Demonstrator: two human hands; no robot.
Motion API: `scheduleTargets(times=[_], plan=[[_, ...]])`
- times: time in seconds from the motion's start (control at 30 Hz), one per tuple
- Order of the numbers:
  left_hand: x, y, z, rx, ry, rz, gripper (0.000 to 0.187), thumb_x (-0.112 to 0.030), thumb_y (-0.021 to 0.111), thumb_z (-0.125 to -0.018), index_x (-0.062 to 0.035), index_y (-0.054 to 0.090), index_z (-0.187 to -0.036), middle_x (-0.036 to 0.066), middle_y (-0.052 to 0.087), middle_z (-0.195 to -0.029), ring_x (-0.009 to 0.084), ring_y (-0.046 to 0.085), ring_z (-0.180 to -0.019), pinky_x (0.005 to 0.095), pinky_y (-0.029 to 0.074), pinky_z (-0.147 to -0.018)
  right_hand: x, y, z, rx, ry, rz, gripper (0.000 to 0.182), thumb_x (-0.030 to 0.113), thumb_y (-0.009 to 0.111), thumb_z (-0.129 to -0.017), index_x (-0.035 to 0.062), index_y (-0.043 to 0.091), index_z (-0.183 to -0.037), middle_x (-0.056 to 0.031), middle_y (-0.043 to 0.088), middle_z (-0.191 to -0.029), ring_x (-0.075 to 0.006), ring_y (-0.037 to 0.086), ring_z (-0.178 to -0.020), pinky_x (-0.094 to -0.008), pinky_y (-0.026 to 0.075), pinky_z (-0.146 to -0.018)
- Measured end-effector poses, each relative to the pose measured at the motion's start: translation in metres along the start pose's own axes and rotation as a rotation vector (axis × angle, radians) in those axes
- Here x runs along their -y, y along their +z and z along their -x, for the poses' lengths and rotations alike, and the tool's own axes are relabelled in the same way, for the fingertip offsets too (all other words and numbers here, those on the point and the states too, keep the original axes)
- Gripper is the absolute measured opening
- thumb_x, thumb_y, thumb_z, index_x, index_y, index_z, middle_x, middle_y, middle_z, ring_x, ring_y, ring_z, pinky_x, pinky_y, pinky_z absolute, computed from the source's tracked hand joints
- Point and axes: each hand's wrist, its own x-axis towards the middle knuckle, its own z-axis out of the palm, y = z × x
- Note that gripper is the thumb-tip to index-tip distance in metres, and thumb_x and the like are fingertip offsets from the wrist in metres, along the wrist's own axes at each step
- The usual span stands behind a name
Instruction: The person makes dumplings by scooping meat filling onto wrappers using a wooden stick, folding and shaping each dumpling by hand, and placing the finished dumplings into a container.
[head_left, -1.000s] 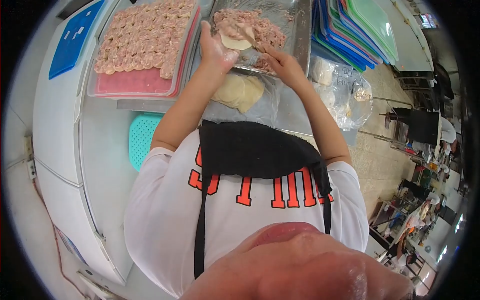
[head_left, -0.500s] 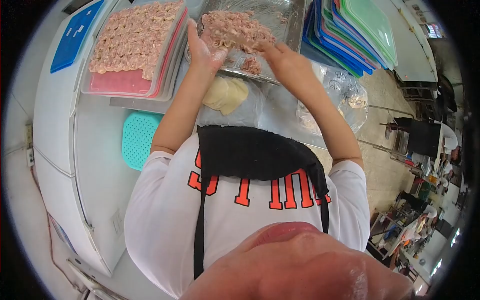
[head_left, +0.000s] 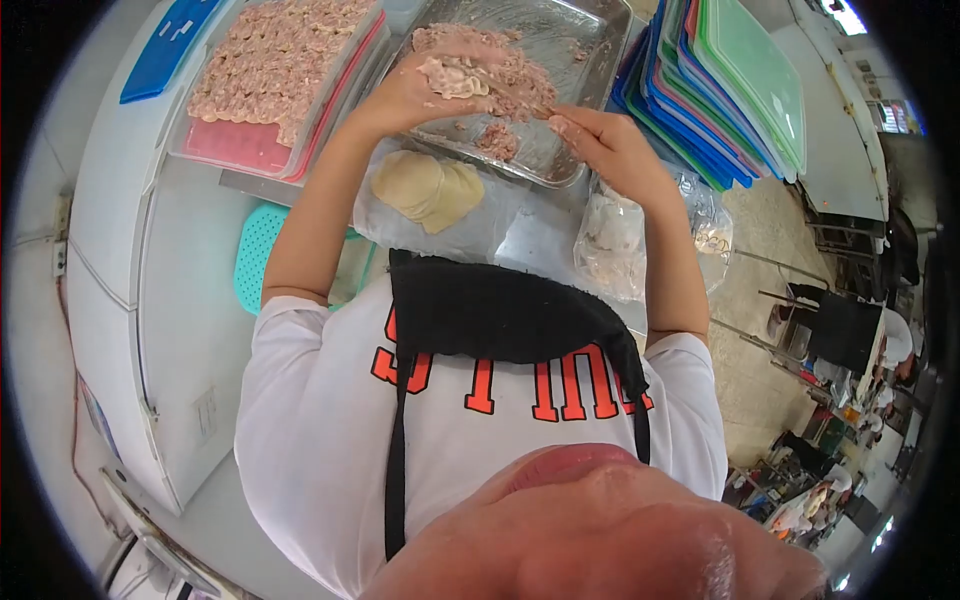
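Observation:
My left hand (head_left: pixel 402 98) is cupped around several small pleated dumplings (head_left: pixel 452 80) at the near left of a metal tray (head_left: pixel 565 150). Pinched in my right hand (head_left: pixel 612 145) is a thin stick-like spatula (head_left: pixel 540 108), its far end reaching toward the dumplings. Pink minced meat filling (head_left: pixel 520 75) is heaped in the tray behind both hands, with a smaller lump (head_left: pixel 497 140) nearer me. Just below the tray, a fanned stack of round dough wrappers (head_left: pixel 428 190) lies on clear plastic.
At the left stands a plastic box (head_left: pixel 235 165) with rows of filled dumplings on a pink layer. Stacked coloured lids (head_left: pixel 735 90) rise at the right. Bagged pale pieces (head_left: pixel 612 240) lie under my right forearm. A turquoise perforated basket (head_left: pixel 258 258) is by my left elbow.
My left hand has turned from open and upright to cupped, and the dumplings in it now show. My right hand has moved slightly right and down in view. The whole view has shifted a little.

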Motion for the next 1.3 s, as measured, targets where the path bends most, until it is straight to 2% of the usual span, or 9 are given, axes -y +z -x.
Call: scheduleTargets(times=[0.2,0.27,0.33,0.43,0.63,0.77,0.83,0.93,1.3], plan=[[0.004,0.001,-0.002,0.246,-0.100,-0.030,0.038,-0.018,0.079,-0.071,-0.0035,0.064,-0.104,0.004,0.064,-0.100,0.0147,0.059,-0.093,0.0290,0.046,-0.086,-0.049,0.017,-0.026,0.116,-0.083,-0.030,0.034,0.026,0.058,-0.092,0.0054,0.060,-0.118,-0.0180,0.065,-0.107,-0.0251,0.064,-0.092,-0.0288,0.047,-0.082],[0.004,0.006,-0.003,0.196,-0.011,-0.144,0.038,-0.021,0.079,-0.072,-0.0030,0.064,-0.102,0.004,0.065,-0.096,0.0151,0.059,-0.091,0.0289,0.046,-0.083,-0.084,0.017,-0.042,0.004,-0.254,0.063,0.033,0.025,0.058,-0.092,0.0073,0.061,-0.119,-0.0125,0.063,-0.091,-0.0213,0.062,-0.080,-0.0303,0.047,-0.071],[-0.002,0.008,-0.005,0.141,-0.528,0.237,0.042,-0.031,0.077,-0.074,-0.0026,0.063,-0.101,0.006,0.064,-0.095,0.0174,0.060,-0.091,0.0304,0.047,-0.081,-0.076,0.015,-0.042,-0.110,-0.422,0.158,0.033,0.024,0.059,-0.091,0.0092,0.061,-0.120,-0.0070,0.062,-0.076,-0.0175,0.060,-0.068,-0.0318,0.047,-0.061],[0.042,0.011,-0.006,0.048,-0.659,0.062,0.045,-0.038,0.075,-0.075,-0.0035,0.063,-0.101,0.006,0.063,-0.095,0.0165,0.059,-0.086,0.0292,0.047,-0.074,-0.041,0.020,-0.037,-0.360,-0.244,0.598,0.027,0.023,0.058,-0.090,0.0129,0.063,-0.115,-0.0112,0.062,-0.081,-0.0278,0.064,-0.076,-0.0380,0.050,-0.063],[0.054,0.017,0.003,-0.119,-0.337,-0.290,0.053,-0.033,0.076,-0.075,-0.0060,0.056,-0.116,0.009,0.063,-0.100,0.0180,0.060,-0.088,0.0310,0.047,-0.076,-0.114,0.021,-0.056,-0.095,-0.008,0.773,0.023,0.019,0.049,-0.091,0.0145,0.065,-0.107,-0.0166,0.065,-0.088,-0.0340,0.064,-0.084,-0.0448,0.051,-0.068],[0.015,0.003,0.006,-0.011,-0.476,0.078,0.058,-0.025,0.077,-0.074,-0.0071,0.050,-0.123,0.008,0.063,-0.105,0.0203,0.060,-0.093,0.0321,0.045,-0.086,-0.101,-0.001,-0.028,-0.122,-0.009,0.510,0.026,0.023,0.052,-0.092,0.0109,0.065,-0.110,-0.0196,0.066,-0.095,-0.0326,0.064,-0.089,-0.0403,0.050,-0.075],[-0.005,0.004,0.003,-0.163,-0.009,-0.085,0.048,-0.020,0.076,-0.074,-0.0074,0.056,-0.115,0.005,0.063,-0.103,0.0187,0.059,-0.092,0.0300,0.044,-0.086,-0.068,-0.005,-0.014,-0.149,-0.054,-0.004,0.032,0.029,0.055,-0.092,0.0078,0.063,-0.115,-0.0187,0.066,-0.100,-0.0306,0.064,-0.093,-0.0353,0.049,-0.081],[-0.006,0.000,-0.002,0.117,-0.016,-0.023,0.039,-0.020,0.076,-0.073,-0.0054,0.060,-0.106,0.004,0.063,-0.101,0.0177,0.058,-0.090,0.0302,0.045,-0.085,-0.029,0.014,-0.007,-0.086,-0.146,0.052,0.036,0.032,0.057,-0.093,0.0054,0.061,-0.118,-0.0177,0.066,-0.103,-0.0276,0.065,-0.093,-0.0328,0.047,-0.082],[0.012,-0.018,0.019,0.080,-0.162,0.055,0.036,-0.019,0.076,-0.074,-0.0059,0.062,-0.105,0.004,0.063,-0.100,0.0128,0.055,-0.098,0.0278,0.044,-0.088,0.017,0.023,-0.002,-0.303,-0.295,0.593,0.028,0.026,0.058,-0.090,0.0121,0.063,-0.114,-0.0126,0.060,-0.080,-0.0308,0.060,-0.071,-0.0377,0.047,-0.063]])
